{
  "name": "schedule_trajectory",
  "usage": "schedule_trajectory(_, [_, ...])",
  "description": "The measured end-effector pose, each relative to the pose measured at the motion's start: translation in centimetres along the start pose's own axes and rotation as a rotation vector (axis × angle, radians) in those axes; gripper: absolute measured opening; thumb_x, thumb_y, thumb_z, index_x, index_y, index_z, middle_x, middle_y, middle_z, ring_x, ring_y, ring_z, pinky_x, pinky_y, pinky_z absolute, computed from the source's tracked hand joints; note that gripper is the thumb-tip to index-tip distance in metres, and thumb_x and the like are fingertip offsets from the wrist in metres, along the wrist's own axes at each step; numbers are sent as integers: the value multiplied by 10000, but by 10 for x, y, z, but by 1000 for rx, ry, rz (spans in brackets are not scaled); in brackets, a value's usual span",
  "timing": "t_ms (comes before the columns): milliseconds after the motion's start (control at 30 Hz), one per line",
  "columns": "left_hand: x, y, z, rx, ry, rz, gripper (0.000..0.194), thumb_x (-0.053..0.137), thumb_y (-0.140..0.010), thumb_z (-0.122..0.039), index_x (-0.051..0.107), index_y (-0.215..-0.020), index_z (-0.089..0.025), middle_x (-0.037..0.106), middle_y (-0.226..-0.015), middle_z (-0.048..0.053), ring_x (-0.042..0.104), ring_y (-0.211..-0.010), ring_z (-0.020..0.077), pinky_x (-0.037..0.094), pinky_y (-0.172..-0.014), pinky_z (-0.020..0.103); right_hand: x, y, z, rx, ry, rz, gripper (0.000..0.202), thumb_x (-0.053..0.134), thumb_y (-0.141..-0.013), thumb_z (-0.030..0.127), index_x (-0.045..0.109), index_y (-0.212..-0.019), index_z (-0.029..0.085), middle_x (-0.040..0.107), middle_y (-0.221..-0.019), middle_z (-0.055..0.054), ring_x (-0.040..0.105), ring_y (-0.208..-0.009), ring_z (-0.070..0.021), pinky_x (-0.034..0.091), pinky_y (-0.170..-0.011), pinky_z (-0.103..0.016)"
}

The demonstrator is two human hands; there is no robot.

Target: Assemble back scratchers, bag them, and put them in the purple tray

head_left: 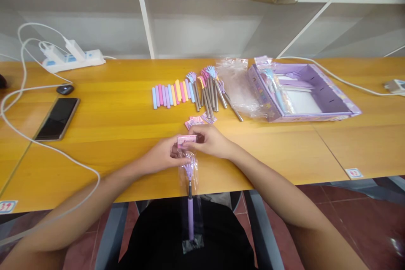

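Currently pinching the clear bag (196,203) near its top with the left hand (167,152), and gripping the pink card (186,141) just above the left thumb with the right hand (211,141). Below those fingers, inside the bag: purple back scratcher (190,211), probably light, stiff-shafted, slippery in plastic, perhaps fragile-pronged. Best held by card and bag top together, sparing the prongs.

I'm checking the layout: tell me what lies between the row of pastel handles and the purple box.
Metal rods with hand-shaped ends, then, nearer the purple box, clear plastic bags; the head view shows this.
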State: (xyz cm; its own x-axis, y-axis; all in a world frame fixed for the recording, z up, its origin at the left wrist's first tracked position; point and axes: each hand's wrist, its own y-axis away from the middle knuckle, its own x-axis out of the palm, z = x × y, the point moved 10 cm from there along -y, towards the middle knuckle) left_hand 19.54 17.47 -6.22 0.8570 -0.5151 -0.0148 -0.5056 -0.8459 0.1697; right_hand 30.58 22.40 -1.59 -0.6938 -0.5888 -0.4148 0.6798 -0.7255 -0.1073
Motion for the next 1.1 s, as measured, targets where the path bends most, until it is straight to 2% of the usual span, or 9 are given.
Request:
schedule_trajectory(167, [1, -2, -3, 3, 105, 3, 617, 896, -832, -317, 665, -1393, -210, 769, -1243, 120, 751, -1062, 250, 608, -945, 407, -1, 0, 4, 1, -36, -11, 447, 772, -926, 607, 607, -843, 199, 545, -748, 22, 461, -666, -129, 360, -603, -261])
schedule_trajectory(267, [-14, -2, -15, 37, 173, -76, 634, 924, -796, -307, 677, -1372, -209, 764, -1294, 125, 747, -1116, 270, 616, -957, 413, -5, 1, 5, 26, -191, 13, 453, 716, -964, 628, 582, -872, 205, 549, -772, 20, 490, -672, -128, 405, -598, -255])
schedule_trajectory(433, [-78, 6, -30, 129, 296, -525, 498, 978, -717, -320, 738, -1129, -178, 799, -1094, 70, 749, -926, 204, 622, -837, 329, 13, 10, 4, 132, -363, 293, 421, 764, -940, 583, 628, -997, 189, 639, -821, 7, 560, -666, -122, 433, -561, -238])
schedule_trajectory(533, [-101, 11, -31, 190, 420, -686, 468, 980, -717, -313, 735, -1095, -184, 789, -1053, 46, 736, -884, 168, 601, -783, 274, 12, 10, 7, 103, -292, 322, 400, 821, -904, 530, 633, -984, 186, 619, -769, 40, 504, -633, -102, 390, -571, -229])
schedule_trajectory(733, [-112, 12, -33, 256, 515, -738, 439, 1002, -699, -298, 728, -1022, -186, 766, -977, 5, 718, -861, 128, 560, -714, 216, -5, -1, 20, 12, 88, 204, 303, 809, -930, 453, 658, -950, 191, 666, -887, 6, 571, -765, -149, 437, -699, -264])
schedule_trajectory(833, [-108, 12, -40, 288, 528, -687, 439, 989, -733, -333, 706, -1040, -195, 759, -996, 9, 719, -859, 127, 570, -718, 224, -14, -1, 29, 17, 168, 169, 233, 768, -963, 405, 659, -953, 199, 687, -862, 6, 592, -745, -159, 446, -712, -275])
schedule_trajectory(900, [-98, 9, -45, 293, 539, -582, 478, 964, -772, -395, 682, -1111, -211, 760, -1064, 27, 745, -901, 157, 608, -806, 290, -34, 4, 33, 40, 224, 89, 229, 761, -966, 417, 683, -1004, 205, 719, -883, -8, 618, -748, -168, 453, -704, -280])
schedule_trajectory(967, [-87, 6, -48, 281, 534, -482, 517, 928, -810, -457, 654, -1178, -217, 749, -1096, 41, 766, -908, 189, 620, -854, 355, -75, 14, 34, 89, 310, -80, 266, 757, -963, 430, 693, -1098, 211, 743, -898, -26, 645, -740, -183, 463, -683, -292])
schedule_trajectory(1100, [-71, 4, -45, 246, 481, -406, 517, 864, -873, -504, 615, -1220, -213, 727, -1071, 39, 764, -834, 184, 604, -821, 361, -204, 57, 23, 218, 581, -575, 313, 744, -946, 378, 656, -1199, 214, 770, -974, -83, 701, -789, -231, 511, -728, -348])
